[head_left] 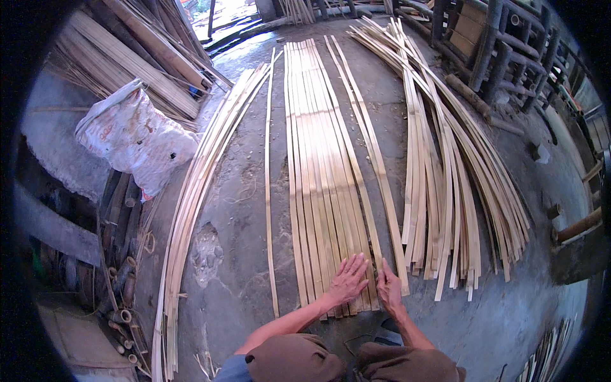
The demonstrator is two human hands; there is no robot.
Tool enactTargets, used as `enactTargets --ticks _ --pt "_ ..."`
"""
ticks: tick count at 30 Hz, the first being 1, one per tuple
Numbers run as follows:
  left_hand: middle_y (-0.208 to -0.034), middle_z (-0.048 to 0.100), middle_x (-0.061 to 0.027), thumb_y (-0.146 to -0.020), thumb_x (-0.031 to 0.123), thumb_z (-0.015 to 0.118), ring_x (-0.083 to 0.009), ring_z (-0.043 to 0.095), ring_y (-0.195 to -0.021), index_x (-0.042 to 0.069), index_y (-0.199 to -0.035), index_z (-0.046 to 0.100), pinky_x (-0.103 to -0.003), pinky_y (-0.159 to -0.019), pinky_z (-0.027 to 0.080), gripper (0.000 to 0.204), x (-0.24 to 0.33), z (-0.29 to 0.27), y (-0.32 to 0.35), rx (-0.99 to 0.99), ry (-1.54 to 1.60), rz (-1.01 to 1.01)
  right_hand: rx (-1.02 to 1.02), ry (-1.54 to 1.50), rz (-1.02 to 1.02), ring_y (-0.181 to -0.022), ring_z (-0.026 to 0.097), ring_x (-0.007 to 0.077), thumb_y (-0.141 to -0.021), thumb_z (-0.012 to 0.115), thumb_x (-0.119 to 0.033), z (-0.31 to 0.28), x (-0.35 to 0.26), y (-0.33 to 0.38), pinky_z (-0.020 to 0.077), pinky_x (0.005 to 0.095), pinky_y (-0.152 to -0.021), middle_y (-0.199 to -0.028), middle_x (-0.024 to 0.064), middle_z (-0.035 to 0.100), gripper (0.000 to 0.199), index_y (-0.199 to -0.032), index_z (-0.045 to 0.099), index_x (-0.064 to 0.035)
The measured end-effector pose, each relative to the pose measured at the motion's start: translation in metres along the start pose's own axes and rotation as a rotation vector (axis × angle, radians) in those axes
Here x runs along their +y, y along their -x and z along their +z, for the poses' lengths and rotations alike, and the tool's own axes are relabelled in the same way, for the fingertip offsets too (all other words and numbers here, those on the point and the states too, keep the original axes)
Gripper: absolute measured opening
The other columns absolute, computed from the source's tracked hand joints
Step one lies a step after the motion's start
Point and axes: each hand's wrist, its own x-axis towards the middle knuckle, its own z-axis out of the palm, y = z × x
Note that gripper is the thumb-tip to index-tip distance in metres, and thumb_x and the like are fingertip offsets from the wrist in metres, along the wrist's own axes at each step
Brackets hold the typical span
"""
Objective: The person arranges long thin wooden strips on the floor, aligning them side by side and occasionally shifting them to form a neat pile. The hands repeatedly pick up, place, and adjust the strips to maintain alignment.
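Note:
My left hand (347, 280) lies flat, fingers stretched out, across the near end of a row of long, pale bamboo strips (318, 165) set side by side on the floor. Just to its right, my right hand (389, 286) is turned on its side, its fingers closed about a single bamboo strip (364, 172) along the row's right edge. The palm hides that strip's near end. A second loose strip (382, 184) runs close by on the right. Left of the row, one narrow strip (269, 191) lies apart.
A large fanned pile of bamboo strips (455, 191) spreads at the right, and a thinner bundle (197, 172) curves along the left. Beyond that bundle sit a white sack (137, 137) and leaning bamboo poles (153, 44). Dark frames (503, 57) stand at the far right.

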Motion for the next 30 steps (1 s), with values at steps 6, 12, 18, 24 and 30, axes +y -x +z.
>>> enactTargets --ticks 6,12,18,24,30 --pt "-0.163 0.026 -0.0118 -0.099 0.046 0.048 -0.0285 0.019 -0.153 0.015 -0.155 0.035 -0.049 -0.124 0.008 0.065 -0.010 -0.008 0.002 -0.051 -0.116 0.089 0.031 0.047 -0.089 -0.079 0.065 0.0273 -0.100 0.056 -0.012 -0.001 0.000 -0.002 0.0525 0.0352 -0.079 -0.098 0.0247 0.068 0.047 -0.147 0.048 -0.0095" --pt "-0.164 0.025 -0.0110 -0.099 0.047 0.047 -0.0285 0.018 -0.153 0.016 -0.155 0.036 -0.050 -0.123 0.008 0.065 -0.003 -0.010 0.003 -0.066 -0.114 0.039 0.115 0.060 -0.253 -0.062 0.048 0.0205 -0.101 0.057 -0.010 -0.001 -0.006 -0.004 0.0452 0.0338 -0.061 -0.072 0.0202 0.050 0.046 -0.146 0.049 -0.0132" --pt "-0.162 0.030 -0.0079 -0.098 0.048 0.049 -0.0288 0.020 -0.152 0.016 -0.153 0.040 -0.052 -0.122 0.010 0.064 0.003 -0.012 -0.001 -0.104 -0.133 0.056 0.064 0.202 -0.252 -0.059 0.049 0.0322 -0.100 0.059 -0.012 0.000 0.012 -0.006 0.0446 0.0412 -0.058 -0.071 0.0225 0.050 0.047 -0.146 0.049 -0.0166" --pt "-0.161 0.033 -0.0074 -0.098 0.047 0.049 -0.0288 0.023 -0.151 0.018 -0.152 0.042 -0.053 -0.122 0.012 0.061 0.003 -0.016 0.002 -0.090 -0.149 0.068 -0.001 0.305 -0.209 -0.065 0.057 0.0353 -0.099 0.061 -0.014 0.005 0.019 -0.005 0.0465 0.0415 -0.061 -0.076 0.0226 0.057 0.048 -0.146 0.050 -0.0172" --pt "-0.159 0.036 -0.0074 -0.099 0.045 0.048 -0.0278 0.027 -0.150 0.019 -0.151 0.043 -0.051 -0.122 0.014 0.058 0.001 -0.015 0.001 -0.067 -0.185 0.064 0.140 0.052 -0.199 -0.075 0.065 0.0250 -0.098 0.064 -0.021 0.000 0.000 -0.002 0.0511 0.0364 -0.069 -0.087 0.0223 0.066 0.047 -0.143 0.053 -0.0096"
